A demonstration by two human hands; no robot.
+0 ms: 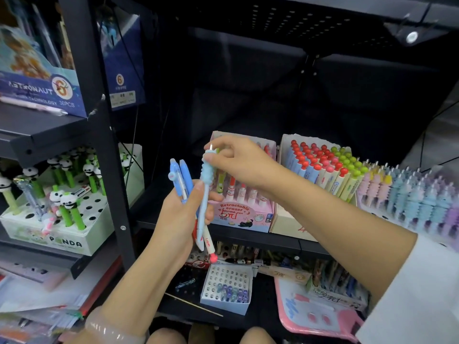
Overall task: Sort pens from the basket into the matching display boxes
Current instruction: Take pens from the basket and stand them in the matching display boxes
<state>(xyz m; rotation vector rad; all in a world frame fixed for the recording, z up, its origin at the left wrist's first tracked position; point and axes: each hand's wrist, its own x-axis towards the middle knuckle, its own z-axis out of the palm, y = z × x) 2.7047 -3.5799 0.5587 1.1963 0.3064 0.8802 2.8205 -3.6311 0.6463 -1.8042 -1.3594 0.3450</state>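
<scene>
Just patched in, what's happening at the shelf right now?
A person is sorting pens at a shop shelf. The left hand grips a small bunch of pens, among them two blue pens. The right hand pinches the top of a light blue ribbed-grip pen that stands in that bunch. At the far right of the shelf is a display box of similar pastel ribbed pens, probably its match. No basket is in view.

a stationery shop: black shelves (248, 235) hold display boxes (244, 219) packed with novelty pens (330, 167).
</scene>
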